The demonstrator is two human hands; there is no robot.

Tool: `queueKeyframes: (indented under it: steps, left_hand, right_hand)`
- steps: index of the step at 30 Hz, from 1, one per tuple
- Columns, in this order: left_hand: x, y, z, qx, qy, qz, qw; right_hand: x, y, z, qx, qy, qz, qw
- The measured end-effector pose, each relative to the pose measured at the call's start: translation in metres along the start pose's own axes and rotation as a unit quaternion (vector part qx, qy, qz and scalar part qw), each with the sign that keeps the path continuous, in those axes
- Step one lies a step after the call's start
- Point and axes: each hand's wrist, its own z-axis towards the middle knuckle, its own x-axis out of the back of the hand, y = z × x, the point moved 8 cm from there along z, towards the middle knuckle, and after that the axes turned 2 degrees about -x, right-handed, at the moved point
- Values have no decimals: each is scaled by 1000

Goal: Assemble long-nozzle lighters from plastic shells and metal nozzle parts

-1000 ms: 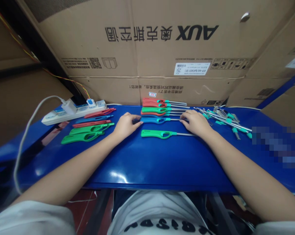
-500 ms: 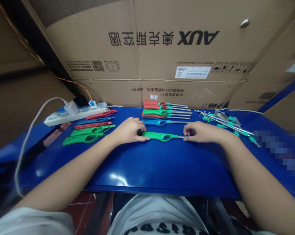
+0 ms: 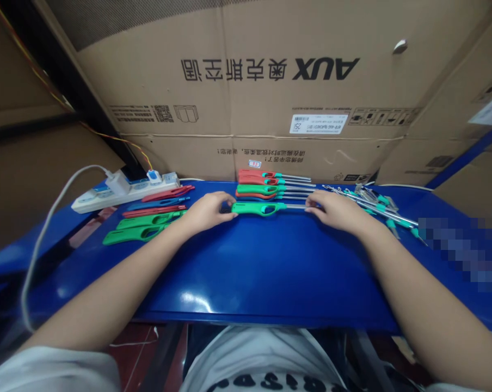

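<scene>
Green lighter (image 3: 248,208), near centre of frame, now sits higher, just below lighter row (image 3: 250,189); row apparently gains one. My left hand (image 3: 210,211), half-curled, pinches handle end; my right hand (image 3: 334,208), half-curled, pinches rod tip.

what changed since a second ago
The left hand and right hand left the blue lighter, now hardly visible, for the nearest green lighter, which moved forward to the other lighters. They sit at its handle and metal rod. The power strip stayed put.
</scene>
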Motion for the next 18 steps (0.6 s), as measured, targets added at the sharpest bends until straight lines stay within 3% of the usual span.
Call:
queueKeyframes:
  steps: [7,12,18]
  left_hand:
    - [5,-17,1,77,61,-24,995]
    - [0,-19,0,122,62,-33,990]
    - [-3,-20,-1,138,64,-49,987]
  right_hand:
    - [-7,-4,4,-15,57,-60,997]
    - [-9,-2,7,-27,79,-72,994]
    - [-15,3,9,-46,64,-65,995]
